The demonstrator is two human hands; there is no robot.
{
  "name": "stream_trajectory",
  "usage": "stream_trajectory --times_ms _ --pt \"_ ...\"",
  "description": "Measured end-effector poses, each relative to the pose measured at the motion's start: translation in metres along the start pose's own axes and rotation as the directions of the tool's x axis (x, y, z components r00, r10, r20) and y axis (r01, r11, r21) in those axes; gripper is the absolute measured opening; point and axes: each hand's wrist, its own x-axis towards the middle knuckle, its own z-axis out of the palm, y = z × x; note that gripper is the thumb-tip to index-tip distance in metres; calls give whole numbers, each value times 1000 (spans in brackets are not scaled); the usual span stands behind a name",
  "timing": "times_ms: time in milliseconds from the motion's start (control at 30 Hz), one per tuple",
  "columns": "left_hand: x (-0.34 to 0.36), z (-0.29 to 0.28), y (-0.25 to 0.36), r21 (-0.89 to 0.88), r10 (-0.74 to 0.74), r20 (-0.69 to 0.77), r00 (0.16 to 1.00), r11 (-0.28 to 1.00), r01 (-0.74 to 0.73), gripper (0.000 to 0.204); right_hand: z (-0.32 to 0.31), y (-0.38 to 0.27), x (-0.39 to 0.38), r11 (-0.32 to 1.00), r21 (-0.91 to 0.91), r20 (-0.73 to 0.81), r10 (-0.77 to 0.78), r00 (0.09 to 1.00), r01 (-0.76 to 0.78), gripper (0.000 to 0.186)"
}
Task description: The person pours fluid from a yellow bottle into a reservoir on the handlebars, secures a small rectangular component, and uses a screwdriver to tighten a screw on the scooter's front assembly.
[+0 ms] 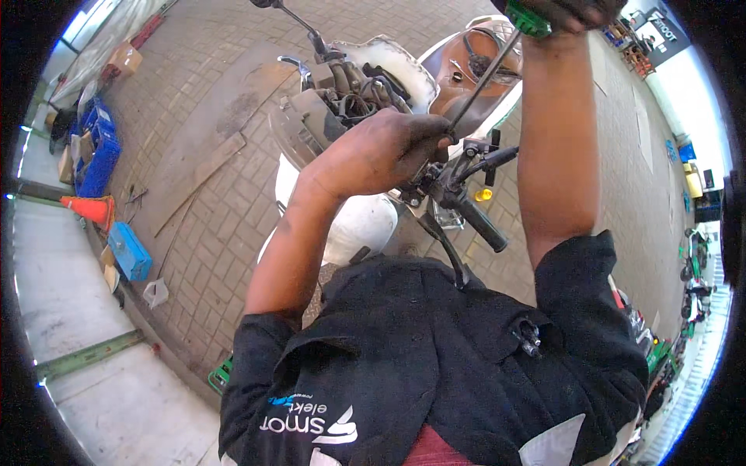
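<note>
My right hand (575, 14) is raised at the upper right, its fingers wrapped round the green handle of a long screwdriver (488, 78). The metal shaft slants down to the left, and its lower end meets my left hand (388, 151). That hand is closed in a pinch beside the handlebar (480, 221) of a scooter; what lies between its fingertips is hidden. A black lever (444, 242) runs along the bar below the hand. Beyond my left wrist, the scooter's opened front housing (303, 116) shows dark wiring (353, 89) inside.
Behind the housing are the scooter's brown seat (457, 71) and a mirror (317, 40) on a stalk. Along the left wall stand a blue crate (97, 151), an orange cone (92, 208) and a blue box (130, 250). A yellow object (483, 194) lies on the paving.
</note>
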Motion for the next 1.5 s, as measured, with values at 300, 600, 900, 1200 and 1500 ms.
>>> stream_trajectory --times_ms 300,600,900,1200,1500 --pt "-9 2 -10 141 16 38 999 990 -22 15 21 48 1 988 -135 -786 -154 599 76 33" --pt "-13 5 6 -34 -113 -41 993 993 112 21 82 14 15 956 -249 -849 -138 509 -156 30" --pt "-15 13 2 -149 -166 -78 983 977 153 20 61 33 9 998 -63 -697 -66 714 30 21" --pt "-9 18 0 -152 -233 0 973 961 230 22 67 39 7 776 -572 -797 -450 403 -264 24" --pt "-16 31 -29 18 -156 79 985 988 155 20 68 3 0 811 -569 -609 -303 733 -137 29"
